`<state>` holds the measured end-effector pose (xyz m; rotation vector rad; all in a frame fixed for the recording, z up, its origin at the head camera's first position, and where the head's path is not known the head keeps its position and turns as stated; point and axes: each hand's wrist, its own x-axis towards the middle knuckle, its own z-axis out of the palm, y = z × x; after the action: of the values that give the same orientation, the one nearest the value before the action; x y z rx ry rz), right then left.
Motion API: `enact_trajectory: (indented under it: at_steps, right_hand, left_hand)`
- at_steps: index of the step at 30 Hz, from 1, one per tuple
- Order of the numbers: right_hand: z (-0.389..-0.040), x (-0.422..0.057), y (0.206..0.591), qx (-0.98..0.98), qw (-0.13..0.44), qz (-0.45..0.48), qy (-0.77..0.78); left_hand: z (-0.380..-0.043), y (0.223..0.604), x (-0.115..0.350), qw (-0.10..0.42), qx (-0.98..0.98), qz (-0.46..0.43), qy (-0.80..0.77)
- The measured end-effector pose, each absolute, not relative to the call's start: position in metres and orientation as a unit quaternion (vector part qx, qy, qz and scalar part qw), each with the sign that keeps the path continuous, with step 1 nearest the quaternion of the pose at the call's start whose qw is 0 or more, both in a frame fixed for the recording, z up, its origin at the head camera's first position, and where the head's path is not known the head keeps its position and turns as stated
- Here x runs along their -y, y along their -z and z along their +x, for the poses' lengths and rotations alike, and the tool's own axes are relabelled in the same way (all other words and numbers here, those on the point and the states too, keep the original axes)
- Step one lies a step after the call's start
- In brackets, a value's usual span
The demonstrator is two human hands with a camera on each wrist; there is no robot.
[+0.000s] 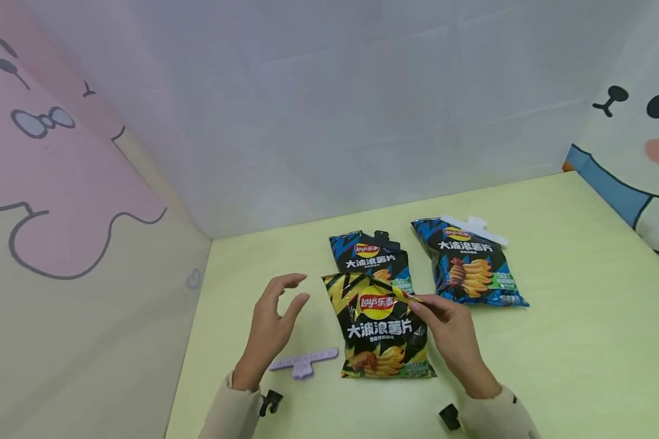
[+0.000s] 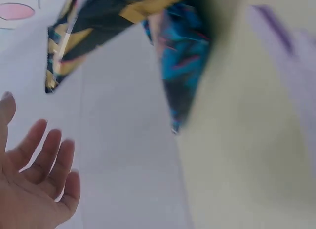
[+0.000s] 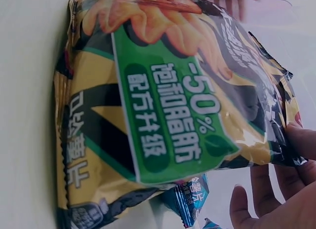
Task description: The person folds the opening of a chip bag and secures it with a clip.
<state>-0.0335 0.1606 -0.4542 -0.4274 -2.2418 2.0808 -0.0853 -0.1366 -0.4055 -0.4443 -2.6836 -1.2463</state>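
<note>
A black-and-yellow chip bag (image 1: 381,332) stands tilted near the middle of the table in the head view. My right hand (image 1: 453,332) pinches its upper right corner between thumb and fingers; the right wrist view shows the bag (image 3: 163,100) up close with that hand (image 3: 281,194) at its top edge. To the left of the bag, my left hand (image 1: 274,317) is raised with thumb and fingers apart, touching nothing. Below and beside it lies a lavender sealing clip (image 1: 303,362). The left wrist view shows the left hand (image 2: 37,184) with nothing in it.
Behind lies a blue chip bag (image 1: 362,261) with a black clip (image 1: 383,240) on its top, partly hidden. Farther right, another blue chip bag (image 1: 472,268) carries a white clip (image 1: 475,229). A pale wall (image 1: 329,122) rises along the table's back.
</note>
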Motion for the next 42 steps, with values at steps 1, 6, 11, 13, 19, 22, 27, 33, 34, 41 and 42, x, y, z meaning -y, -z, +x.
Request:
enact_trajectory:
  at_steps: [1,6,11,13,19,22,27,33,34,41,42]
  right_hand:
    - [-0.033,-0.161,0.454,0.726,0.027,-0.14,-0.673]
    - [-0.031,-0.162,0.456,0.72,0.032,-0.139,-0.679]
    - [-0.034,-0.16,0.455,0.713,0.023,-0.136,-0.688]
    - [-0.035,-0.16,0.455,0.71,0.018,-0.141,-0.69]
    - [-0.036,-0.16,0.454,0.705,0.009,-0.151,-0.692]
    - [-0.036,-0.16,0.454,0.704,0.008,-0.154,-0.693]
    - [-0.036,-0.16,0.455,0.698,0.009,-0.163,-0.698]
    - [-0.035,-0.158,0.456,0.688,0.021,-0.153,-0.71]
    - [-0.035,-0.158,0.457,0.688,0.022,-0.15,-0.71]
    - [-0.036,-0.158,0.457,0.691,0.02,-0.154,-0.706]
    - [-0.036,-0.158,0.457,0.691,0.02,-0.156,-0.705]
  left_hand:
    - [-0.081,0.411,0.142,0.061,0.898,-0.153,0.408]
    - [-0.062,0.444,0.162,-0.071,0.922,-0.22,0.311]
    - [-0.051,0.465,0.173,-0.172,0.928,-0.234,0.234]
    - [-0.048,0.47,0.176,-0.17,0.932,-0.23,0.221]
    - [-0.044,0.475,0.181,-0.131,0.942,-0.228,0.208]
    - [-0.045,0.474,0.184,-0.135,0.94,-0.22,0.223]
    - [-0.05,0.475,0.188,-0.139,0.93,-0.202,0.273]
    - [-0.061,0.481,0.194,-0.13,0.918,-0.171,0.334]
    - [-0.063,0.482,0.195,-0.126,0.918,-0.17,0.334]
    - [-0.069,0.488,0.194,-0.114,0.92,-0.147,0.346]
    - [-0.07,0.489,0.193,-0.114,0.92,-0.144,0.345]
